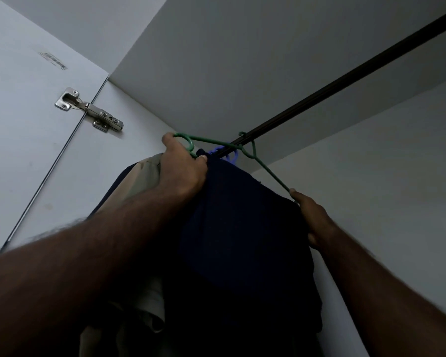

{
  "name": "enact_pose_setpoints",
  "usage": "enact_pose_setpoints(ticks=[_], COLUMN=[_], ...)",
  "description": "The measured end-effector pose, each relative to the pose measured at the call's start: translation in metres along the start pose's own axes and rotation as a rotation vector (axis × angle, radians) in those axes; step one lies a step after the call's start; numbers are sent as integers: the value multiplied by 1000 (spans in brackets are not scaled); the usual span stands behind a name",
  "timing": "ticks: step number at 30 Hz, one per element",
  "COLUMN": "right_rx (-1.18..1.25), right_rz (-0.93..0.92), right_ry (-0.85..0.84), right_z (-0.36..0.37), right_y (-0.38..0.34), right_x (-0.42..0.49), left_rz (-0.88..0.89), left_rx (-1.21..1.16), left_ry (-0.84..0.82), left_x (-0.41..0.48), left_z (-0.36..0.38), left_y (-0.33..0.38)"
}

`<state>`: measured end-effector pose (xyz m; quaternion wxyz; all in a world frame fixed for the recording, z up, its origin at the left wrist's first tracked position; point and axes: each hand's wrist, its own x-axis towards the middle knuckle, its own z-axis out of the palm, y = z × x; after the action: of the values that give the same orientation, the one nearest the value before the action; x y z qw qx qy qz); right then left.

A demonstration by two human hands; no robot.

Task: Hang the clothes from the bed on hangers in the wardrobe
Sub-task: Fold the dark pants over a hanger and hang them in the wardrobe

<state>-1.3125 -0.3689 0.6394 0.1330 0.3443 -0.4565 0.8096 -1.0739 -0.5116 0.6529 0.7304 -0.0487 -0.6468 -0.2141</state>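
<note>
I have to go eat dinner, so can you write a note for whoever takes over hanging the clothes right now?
Left hand: grips the left end of the green hanger.
Right hand: holds the hanger's right end, at the edge of the dark blue garment.
Things: the dark blue garment hangs on the green hanger, whose hook is up at the rail. A beige garment and a blue hanger are already there.
Done: garment on hanger, lifted to the rail.
Left: check the hook sits over the rail, then let go. The bed is not in view, so fetch whatever remains.

Both hands grip a green hanger bearing dark cloth.
</note>
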Motion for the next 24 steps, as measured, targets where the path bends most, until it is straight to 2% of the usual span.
enact_pose_setpoints(ticks=[2, 4, 6, 7, 8, 11, 14, 16, 18, 24], right_rx=[-74, -278, -489, -522, -498, -375, -635, -824, -862, -575], right_rz=[12, -27, -221, -345, -446, -665, -768, -764, -708, -526], right_ry=[-34, 0, 75, 89, 56, -215, -302, -255, -203, -122], right_z=[0, -1, 0, 2, 3, 8, 8, 7, 4, -23], right_y=[4, 11, 12, 10, 9, 8, 21, 33, 41, 33], right_x=[-3, -9, -30, -46, -65, -130, -171, -178, -173, -154], left_rz=[-24, -100, -185, -220, -249, -247, -239, -268, -258, -347], left_rx=[-7, -70, -173, -238, -288, -297, -205, -184, -167, -304], left_ry=[-36, -113, -218, -260, -294, -379, -527, -615, -650, -584], left_x=[-8, -20, -34, -42, -50, -71, -91, -107, -119, -150], left_z=[-2, -1, 1, 1, 0, -2, 2, 10, 18, 22], left_y=[2, 0, -6, -6, -7, -14, -24, -27, -29, -38])
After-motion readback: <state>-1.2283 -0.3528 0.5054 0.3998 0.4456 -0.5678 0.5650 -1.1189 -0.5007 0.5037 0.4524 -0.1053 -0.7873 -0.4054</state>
